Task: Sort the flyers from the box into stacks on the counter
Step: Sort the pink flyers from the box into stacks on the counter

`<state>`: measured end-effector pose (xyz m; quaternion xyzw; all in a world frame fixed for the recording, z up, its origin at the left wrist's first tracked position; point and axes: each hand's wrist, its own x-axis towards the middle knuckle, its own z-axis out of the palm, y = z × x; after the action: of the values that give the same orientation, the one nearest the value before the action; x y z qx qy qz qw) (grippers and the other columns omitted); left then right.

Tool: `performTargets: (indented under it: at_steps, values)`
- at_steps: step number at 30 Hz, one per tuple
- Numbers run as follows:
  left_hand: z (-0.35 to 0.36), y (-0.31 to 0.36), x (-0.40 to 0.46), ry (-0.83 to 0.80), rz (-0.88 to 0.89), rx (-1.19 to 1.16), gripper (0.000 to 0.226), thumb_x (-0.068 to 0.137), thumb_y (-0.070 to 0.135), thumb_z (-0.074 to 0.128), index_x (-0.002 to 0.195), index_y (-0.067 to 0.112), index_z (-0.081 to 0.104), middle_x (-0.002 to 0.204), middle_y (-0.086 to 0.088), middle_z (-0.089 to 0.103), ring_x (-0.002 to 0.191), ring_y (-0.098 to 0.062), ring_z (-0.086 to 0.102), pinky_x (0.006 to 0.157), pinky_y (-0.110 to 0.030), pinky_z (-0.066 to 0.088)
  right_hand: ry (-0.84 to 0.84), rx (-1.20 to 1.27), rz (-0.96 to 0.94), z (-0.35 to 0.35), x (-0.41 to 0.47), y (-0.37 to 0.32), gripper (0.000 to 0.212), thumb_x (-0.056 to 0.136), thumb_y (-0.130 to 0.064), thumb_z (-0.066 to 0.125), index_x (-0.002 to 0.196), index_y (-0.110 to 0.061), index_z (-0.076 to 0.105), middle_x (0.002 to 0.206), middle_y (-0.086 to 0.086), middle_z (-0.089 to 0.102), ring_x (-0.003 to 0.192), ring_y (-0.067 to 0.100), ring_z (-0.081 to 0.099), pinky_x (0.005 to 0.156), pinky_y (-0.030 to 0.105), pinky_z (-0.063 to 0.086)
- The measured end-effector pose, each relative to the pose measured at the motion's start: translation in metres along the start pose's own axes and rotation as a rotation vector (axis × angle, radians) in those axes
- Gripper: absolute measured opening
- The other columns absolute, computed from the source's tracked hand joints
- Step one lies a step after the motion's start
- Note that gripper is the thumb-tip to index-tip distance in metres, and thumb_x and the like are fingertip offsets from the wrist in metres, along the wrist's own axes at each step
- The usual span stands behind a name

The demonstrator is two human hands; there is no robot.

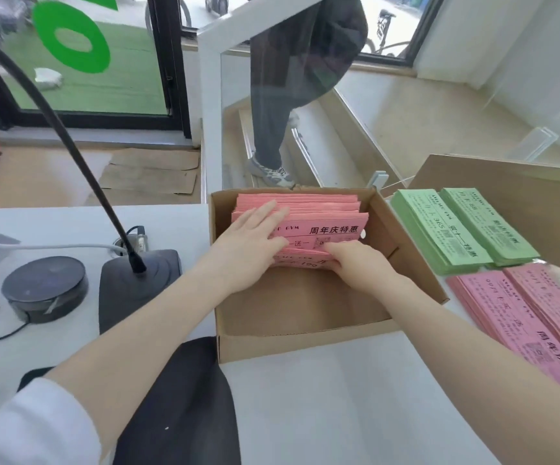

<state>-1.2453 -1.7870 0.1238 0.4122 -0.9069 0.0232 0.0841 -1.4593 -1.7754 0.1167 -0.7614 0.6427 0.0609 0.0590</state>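
L hand (251, 236) flat on pink flyers (325, 226) in cardboard box (305, 340), R hand (359, 263) pinching stack's near edge.

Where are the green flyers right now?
Head view, right side: the green flyers lie stacked on the counter, right of the box, beyond the pink stacks.

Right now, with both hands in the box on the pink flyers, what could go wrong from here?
1. The pink flyers in the cardboard box lie fanned, not squared; the right hand could lift only part and spill some.
2. The left hand lies flat on top, so it may block the lift.
3. The pink stacks on the counter look splayed; adding more could make them slide.
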Motion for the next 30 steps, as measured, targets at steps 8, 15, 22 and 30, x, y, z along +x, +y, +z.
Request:
performTargets:
  at_steps: [8, 15, 22, 30]
  values:
    - [-0.035, 0.046, -0.028, 0.191, -0.071, -0.083, 0.035, 0.092, 0.01, 0.047, 0.123, 0.023, 0.054, 0.096, -0.005, 0.069, 0.079, -0.03, 0.064, 0.054, -0.032, 0.043, 0.476, -0.026, -0.152, -0.049, -0.074, -0.008, 0.016, 0.09, -0.02, 0.05, 0.099, -0.018, 0.063, 0.096, 0.0, 0.065, 0.085, 0.029, 0.061, 0.056, 0.031, 0.041]
    - [-0.055, 0.14, -0.086, 0.309, 0.178, -0.121, 0.049, 0.068, 0.004, 0.069, 0.108, 0.025, 0.052, 0.073, 0.004, 0.068, 0.051, -0.021, 0.061, 0.038, -0.031, 0.048, 0.388, 0.056, -0.307, -0.056, -0.195, 0.02, 0.009, 0.074, -0.022, 0.057, 0.081, -0.019, 0.063, 0.074, -0.004, 0.063, 0.063, 0.025, 0.059, 0.044, 0.023, 0.027]
    - [0.012, 0.198, -0.12, -0.122, -0.192, -0.363, 0.029, 0.088, 0.028, 0.037, 0.113, 0.035, 0.05, 0.099, -0.002, 0.066, 0.089, -0.027, 0.06, 0.075, -0.037, 0.049, 0.081, 0.012, -0.228, 0.03, -0.228, 0.042, 0.02, 0.093, -0.031, 0.046, 0.099, -0.014, 0.055, 0.1, 0.002, 0.06, 0.096, 0.025, 0.056, 0.061, 0.031, 0.031]
    - [0.027, 0.217, -0.145, 0.249, -0.688, -1.52, 0.018, 0.09, -0.001, 0.051, 0.097, 0.012, 0.063, 0.084, 0.008, 0.074, 0.08, -0.005, 0.068, 0.065, -0.015, 0.051, 0.234, 0.765, 0.093, 0.046, -0.258, 0.097, 0.007, 0.083, -0.011, 0.063, 0.078, -0.016, 0.065, 0.073, -0.006, 0.067, 0.069, 0.008, 0.059, 0.061, 0.014, 0.041]
